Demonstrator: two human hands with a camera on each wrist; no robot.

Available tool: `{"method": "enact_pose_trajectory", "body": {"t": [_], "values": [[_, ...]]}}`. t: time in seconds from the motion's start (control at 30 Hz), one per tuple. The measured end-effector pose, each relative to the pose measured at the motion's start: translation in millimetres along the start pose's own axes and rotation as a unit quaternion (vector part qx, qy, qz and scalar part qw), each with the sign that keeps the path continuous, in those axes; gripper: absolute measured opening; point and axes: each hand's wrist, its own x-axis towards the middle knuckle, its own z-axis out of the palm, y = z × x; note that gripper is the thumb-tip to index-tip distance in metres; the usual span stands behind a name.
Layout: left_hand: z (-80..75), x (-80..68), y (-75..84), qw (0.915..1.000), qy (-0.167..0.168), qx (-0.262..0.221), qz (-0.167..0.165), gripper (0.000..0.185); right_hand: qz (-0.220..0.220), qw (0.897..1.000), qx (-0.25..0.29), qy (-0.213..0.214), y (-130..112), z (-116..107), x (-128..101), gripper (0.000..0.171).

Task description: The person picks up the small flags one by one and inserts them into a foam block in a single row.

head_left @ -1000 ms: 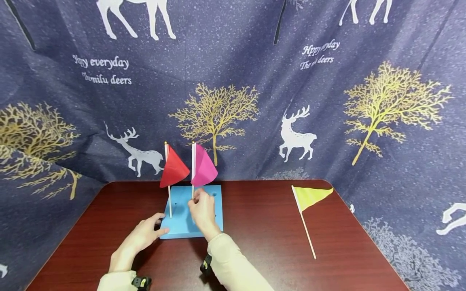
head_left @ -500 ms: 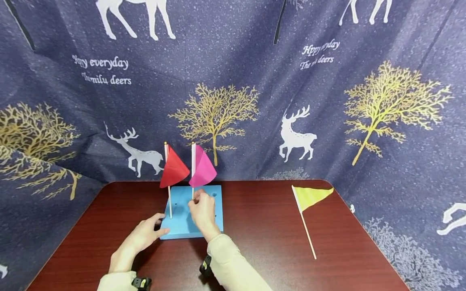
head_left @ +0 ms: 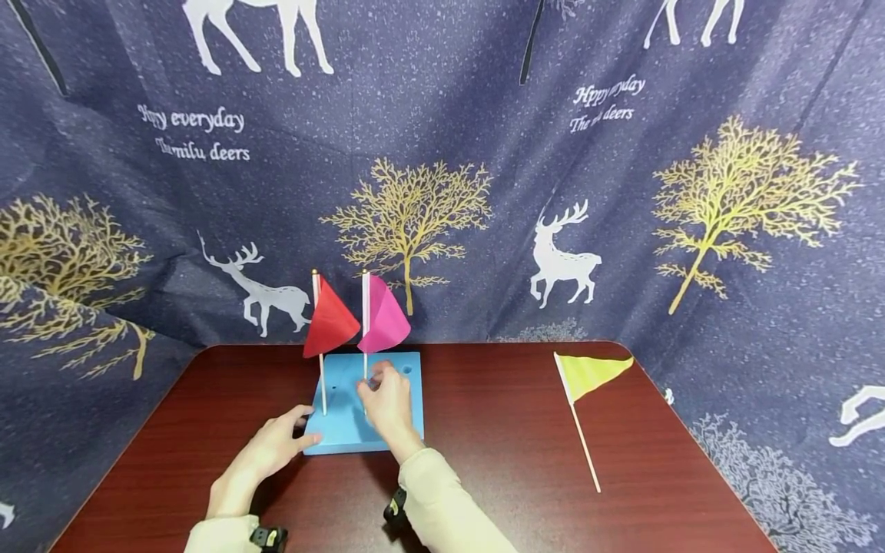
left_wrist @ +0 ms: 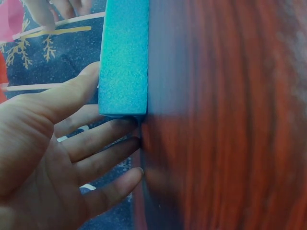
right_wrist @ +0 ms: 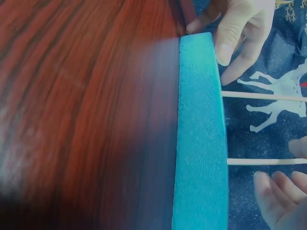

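Note:
A light blue foam block (head_left: 342,441) with small holes lies on the table, its side large in the left wrist view. The red flag (head_left: 332,322) stands upright in its left part. Beside it stands the pink flag (head_left: 387,319), its stick (right_wrist: 261,162) meeting the block's top. My right hand (head_left: 389,403) is around that stick, thumb and fingers spread apart with a gap on both sides of it in the right wrist view. At the block's left front corner, my left hand (head_left: 266,452) rests with its thumb on the top edge and nearly straight fingers against the end.
A yellow triangular flag (head_left: 588,374) on a thin stick lies on the right of the brown wooden table (head_left: 498,430). A dark blue curtain (head_left: 456,100) with deer and trees hangs behind the table. Each wrist wears a small black camera.
My right hand's fingers have loosened from the pink flag's stick, and the hand has shifted slightly right. The pink flag tilts slightly left of before. My left hand has not moved.

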Motion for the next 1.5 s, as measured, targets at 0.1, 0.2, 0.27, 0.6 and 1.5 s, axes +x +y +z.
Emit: {"method": "enact_pose_trajectory", "body": {"t": [0.1,0.2,0.27,0.6,1.5], "values": [[0.4,0.2,-0.2,1.0,0.0,-0.001,0.001,0.061,0.007,0.999,-0.013,-0.03,2,-7,-1,0.039],[0.7,0.0,-0.1,1.0,0.002,-0.001,0.002,0.06,0.004,0.997,-0.048,-0.061,5,-16,-3,0.056],[0.7,-0.4,0.0,1.0,0.002,0.001,0.004,0.06,-0.003,0.995,-0.065,-0.081,6,-24,-3,0.065],[-0.4,-2.7,0.2,0.9999,0.008,0.0,0.013,0.058,-0.042,0.985,-0.108,-0.129,21,-66,-6,0.081],[1.0,-1.6,-1.3,0.9999,0.006,-0.007,0.003,0.06,0.037,0.981,-0.189,-0.021,98,-214,-5,0.043]]}}
